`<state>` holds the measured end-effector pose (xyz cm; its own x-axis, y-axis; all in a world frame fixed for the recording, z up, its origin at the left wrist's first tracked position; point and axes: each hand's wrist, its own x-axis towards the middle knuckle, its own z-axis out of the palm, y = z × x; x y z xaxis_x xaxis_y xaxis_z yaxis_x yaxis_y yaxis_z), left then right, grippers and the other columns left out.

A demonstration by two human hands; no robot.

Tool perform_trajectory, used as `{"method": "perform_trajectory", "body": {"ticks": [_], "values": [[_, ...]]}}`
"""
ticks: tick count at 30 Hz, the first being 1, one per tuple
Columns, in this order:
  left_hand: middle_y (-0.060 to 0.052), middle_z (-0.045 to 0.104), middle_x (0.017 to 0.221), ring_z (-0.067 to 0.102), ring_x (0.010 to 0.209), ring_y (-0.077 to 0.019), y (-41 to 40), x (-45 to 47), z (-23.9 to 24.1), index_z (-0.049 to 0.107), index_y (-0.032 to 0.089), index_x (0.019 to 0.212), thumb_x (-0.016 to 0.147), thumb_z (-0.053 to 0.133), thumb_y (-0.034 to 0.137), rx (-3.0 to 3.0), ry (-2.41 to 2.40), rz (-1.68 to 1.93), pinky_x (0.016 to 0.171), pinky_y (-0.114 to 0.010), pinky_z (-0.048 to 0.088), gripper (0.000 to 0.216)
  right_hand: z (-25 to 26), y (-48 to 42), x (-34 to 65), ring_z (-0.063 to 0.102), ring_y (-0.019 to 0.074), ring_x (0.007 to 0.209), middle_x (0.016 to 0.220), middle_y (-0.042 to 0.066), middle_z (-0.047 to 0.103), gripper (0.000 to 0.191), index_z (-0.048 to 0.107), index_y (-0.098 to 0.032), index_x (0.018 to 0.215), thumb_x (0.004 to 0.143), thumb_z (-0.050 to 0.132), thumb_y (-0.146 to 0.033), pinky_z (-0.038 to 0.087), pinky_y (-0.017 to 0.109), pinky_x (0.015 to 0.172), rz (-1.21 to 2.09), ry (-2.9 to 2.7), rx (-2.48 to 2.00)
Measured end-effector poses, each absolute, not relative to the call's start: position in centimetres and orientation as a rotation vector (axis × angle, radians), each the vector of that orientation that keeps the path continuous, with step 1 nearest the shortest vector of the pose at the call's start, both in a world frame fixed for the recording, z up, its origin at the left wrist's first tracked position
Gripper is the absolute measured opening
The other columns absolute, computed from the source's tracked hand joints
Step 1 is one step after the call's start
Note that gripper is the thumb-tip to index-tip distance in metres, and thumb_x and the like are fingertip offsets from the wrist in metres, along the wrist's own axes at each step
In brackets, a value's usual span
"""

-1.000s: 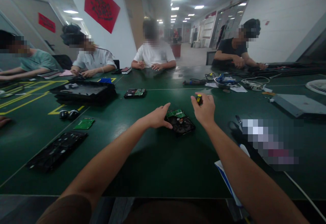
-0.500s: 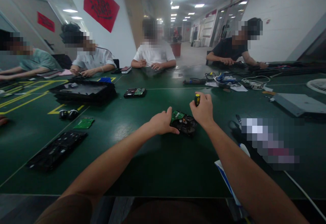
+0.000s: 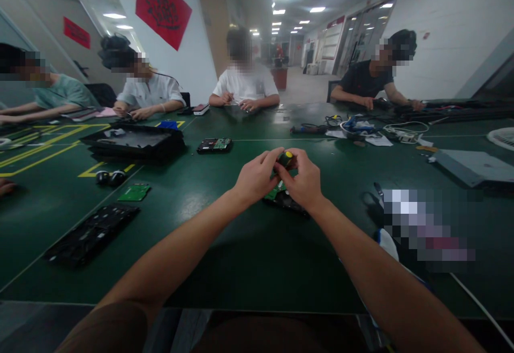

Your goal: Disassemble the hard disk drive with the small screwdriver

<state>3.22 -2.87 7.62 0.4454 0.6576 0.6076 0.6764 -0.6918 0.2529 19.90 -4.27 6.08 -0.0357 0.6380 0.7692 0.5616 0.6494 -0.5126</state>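
A screwdriver (image 3: 285, 158) with a black and yellow handle is held above the hard drive (image 3: 291, 201). My right hand (image 3: 303, 176) is closed around its handle. My left hand (image 3: 259, 175) meets it from the other side, fingers closed at the screwdriver; the shaft and tip are hidden by the hands. Under both hands the hard drive lies on the green table, its green circuit board partly showing and the rest covered by my fingers.
To the left are a loose green circuit board (image 3: 135, 192), a black drive casing (image 3: 92, 232) and a black tray (image 3: 134, 144). Another hard drive (image 3: 214, 145) lies farther back. A grey metal box (image 3: 474, 167) and tangled cables (image 3: 357, 125) sit at right. Several people work around the table.
My left hand has let go of the hard drive and risen to the screwdriver. My right hand has moved left with the screwdriver, so both hands now meet over the drive.
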Motion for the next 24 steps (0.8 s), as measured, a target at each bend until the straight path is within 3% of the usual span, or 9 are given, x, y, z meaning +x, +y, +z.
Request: {"method": "perform_trajectory", "body": {"ticks": [4,9,12,16,20,24], "values": [[-0.011,0.063,0.142,0.063,0.128,-0.0258,-2.3,2.7,7.3,0.044,0.023,0.148,0.096,0.056,0.019,-2.637,-1.185,-1.203,0.107,-0.041,0.053,0.054,7.1,-4.4,19.8,0.071,0.0221,0.095,0.110,0.008,0.073,0.026,0.063,-0.024,0.117,0.102,0.055,-0.045,0.057,0.038,0.088,0.049,-1.754,-0.945],[-0.012,0.067,0.132,0.071,0.108,-0.0254,-1.1,2.0,8.2,0.025,0.024,0.161,0.096,0.060,0.024,-2.567,-1.347,-1.289,0.096,-0.040,0.056,0.074,8.8,-3.5,20.2,0.069,0.0228,0.096,0.107,0.011,0.072,0.027,0.066,-0.022,0.113,0.104,0.049,-0.041,0.057,0.039,0.089,-0.052,-1.611,-1.011],[-0.011,0.068,0.128,0.072,0.099,-0.0234,0.0,1.9,9.0,0.033,0.024,0.158,0.094,0.064,0.024,-2.541,-1.378,-1.362,0.092,-0.038,0.056,0.071,8.5,-1.6,20.7,0.070,0.0219,0.093,0.103,0.010,0.073,0.026,0.066,-0.023,0.106,0.103,0.051,-0.044,0.057,0.038,0.086,0.023,-1.521,-1.045],[-0.007,0.072,0.106,0.070,0.089,-0.0214,1.7,2.2,9.7,0.048,0.021,0.147,0.089,0.070,0.023,-2.629,-1.397,-1.345,0.090,-0.038,0.056,0.062,7.0,2.6,21.7,0.070,0.0167,0.069,0.086,0.002,0.071,0.027,0.062,-0.022,0.098,0.097,0.052,-0.046,0.057,0.030,0.062,0.388,-1.218,-1.127],[-0.005,0.072,0.101,0.069,0.084,-0.0197,2.8,2.1,9.8,0.050,0.022,0.145,0.089,0.071,0.024,-2.627,-1.395,-1.413,0.088,-0.038,0.056,0.060,7.0,6.1,23.3,0.068,0.0155,0.060,0.078,0.001,0.068,0.015,0.059,-0.021,0.088,0.089,0.057,-0.035,0.052,0.026,0.050,0.578,-0.952,-1.120],[-0.006,0.072,0.103,0.070,0.084,-0.0195,3.0,1.7,9.5,0.048,0.022,0.145,0.089,0.071,0.023,-2.631,-1.364,-1.485,0.087,-0.039,0.058,0.061,8.2,6.5,25.1,0.066,0.0169,0.058,0.077,0.003,0.069,0.009,0.061,-0.021,0.086,0.086,0.059,-0.029,0.052,0.029,0.050,0.528,-0.924,-1.173]]}}
